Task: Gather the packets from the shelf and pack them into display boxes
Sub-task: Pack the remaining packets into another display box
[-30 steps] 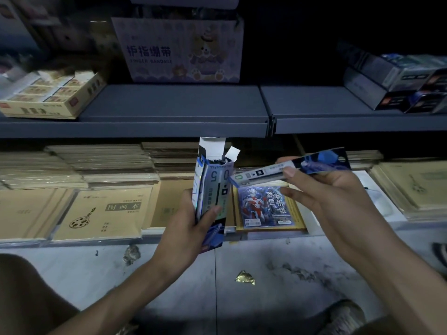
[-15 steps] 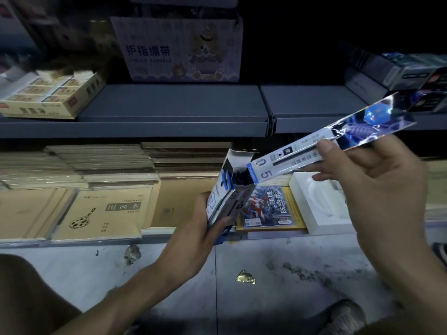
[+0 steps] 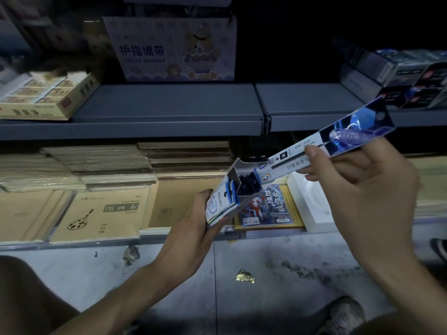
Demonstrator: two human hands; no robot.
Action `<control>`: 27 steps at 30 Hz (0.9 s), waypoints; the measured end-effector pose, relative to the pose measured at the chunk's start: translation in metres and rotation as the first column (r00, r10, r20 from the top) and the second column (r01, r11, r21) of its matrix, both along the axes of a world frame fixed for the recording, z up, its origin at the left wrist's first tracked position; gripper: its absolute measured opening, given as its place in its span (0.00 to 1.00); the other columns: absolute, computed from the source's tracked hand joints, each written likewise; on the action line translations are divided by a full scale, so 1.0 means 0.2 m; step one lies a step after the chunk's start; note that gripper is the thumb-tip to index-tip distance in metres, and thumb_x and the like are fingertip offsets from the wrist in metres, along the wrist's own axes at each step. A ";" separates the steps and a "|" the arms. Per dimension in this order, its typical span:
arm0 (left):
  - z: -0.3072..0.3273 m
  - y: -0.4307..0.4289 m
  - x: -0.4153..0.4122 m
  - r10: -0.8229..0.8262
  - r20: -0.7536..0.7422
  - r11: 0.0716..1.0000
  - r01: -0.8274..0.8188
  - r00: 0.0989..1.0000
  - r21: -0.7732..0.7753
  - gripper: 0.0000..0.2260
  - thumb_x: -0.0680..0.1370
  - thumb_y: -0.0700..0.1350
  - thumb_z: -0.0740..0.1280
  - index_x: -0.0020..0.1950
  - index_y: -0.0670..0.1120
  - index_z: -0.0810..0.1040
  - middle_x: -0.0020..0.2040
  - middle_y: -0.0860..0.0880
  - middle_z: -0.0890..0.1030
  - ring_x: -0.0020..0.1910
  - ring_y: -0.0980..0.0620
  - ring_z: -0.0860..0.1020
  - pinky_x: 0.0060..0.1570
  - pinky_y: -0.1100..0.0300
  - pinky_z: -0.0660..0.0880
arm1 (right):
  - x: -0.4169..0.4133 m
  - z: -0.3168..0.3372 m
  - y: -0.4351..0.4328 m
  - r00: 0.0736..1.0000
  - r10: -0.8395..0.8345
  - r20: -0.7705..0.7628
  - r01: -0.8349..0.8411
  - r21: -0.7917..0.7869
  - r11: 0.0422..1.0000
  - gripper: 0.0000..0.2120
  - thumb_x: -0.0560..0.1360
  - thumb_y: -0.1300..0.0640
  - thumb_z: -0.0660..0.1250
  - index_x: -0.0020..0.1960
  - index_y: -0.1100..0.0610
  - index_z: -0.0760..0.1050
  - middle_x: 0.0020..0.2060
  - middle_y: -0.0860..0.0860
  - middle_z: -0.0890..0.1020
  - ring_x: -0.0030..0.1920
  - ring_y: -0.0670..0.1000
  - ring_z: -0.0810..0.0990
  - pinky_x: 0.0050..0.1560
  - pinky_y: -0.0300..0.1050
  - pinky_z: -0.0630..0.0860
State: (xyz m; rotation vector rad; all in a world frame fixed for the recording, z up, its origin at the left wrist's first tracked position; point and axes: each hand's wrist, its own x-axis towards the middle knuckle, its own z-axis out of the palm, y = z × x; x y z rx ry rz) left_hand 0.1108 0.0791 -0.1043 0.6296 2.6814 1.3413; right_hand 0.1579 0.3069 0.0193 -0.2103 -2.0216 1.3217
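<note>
Packet (image 3: 321, 151) in R hand (image 3: 367, 197); L hand (image 3: 191, 228) grips box (image 3: 225, 201).

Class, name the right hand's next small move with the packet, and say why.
Probably slide the packet down into the box: the right hand pinches it with its lower end at the box's open top, and the left hand holds the box tilted towards it.

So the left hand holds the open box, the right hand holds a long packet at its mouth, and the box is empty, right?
Not empty: the head view shows dark packets inside the box. The rest holds: the left hand holds the open box, and the right hand holds the long packet at its mouth.
</note>
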 end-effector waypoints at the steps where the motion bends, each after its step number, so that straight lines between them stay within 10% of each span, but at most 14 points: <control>1: -0.01 0.00 0.00 0.000 -0.014 1.000 0.000 1.000 -0.011 0.24 0.82 0.60 0.59 0.76 0.56 0.59 0.67 0.57 0.75 0.61 0.58 0.77 0.54 0.52 0.80 | 0.00 -0.01 0.00 1.000 0.004 -0.001 -0.004 0.011 1.000 0.06 0.77 0.59 0.75 0.47 0.57 0.78 0.37 0.50 0.87 0.38 0.48 0.88 0.44 0.63 0.84; 9: -0.04 -0.01 -0.03 0.045 -0.128 0.995 -0.056 0.991 -0.078 0.20 0.84 0.51 0.64 0.73 0.57 0.61 0.62 0.55 0.74 0.54 0.50 0.76 0.41 0.46 0.82 | 0.00 -0.02 0.01 0.999 0.026 0.039 -0.028 0.042 0.999 0.06 0.77 0.59 0.75 0.45 0.59 0.79 0.35 0.47 0.86 0.38 0.45 0.88 0.44 0.59 0.83; 27: 0.00 0.08 0.04 0.002 -0.193 0.994 -0.024 0.981 -0.107 0.23 0.82 0.50 0.66 0.72 0.58 0.58 0.63 0.51 0.77 0.55 0.52 0.76 0.49 0.51 0.78 | -0.03 -0.19 -0.12 0.958 0.094 0.271 -0.084 -0.050 0.995 0.07 0.76 0.56 0.76 0.42 0.52 0.79 0.28 0.49 0.82 0.27 0.46 0.80 0.30 0.42 0.74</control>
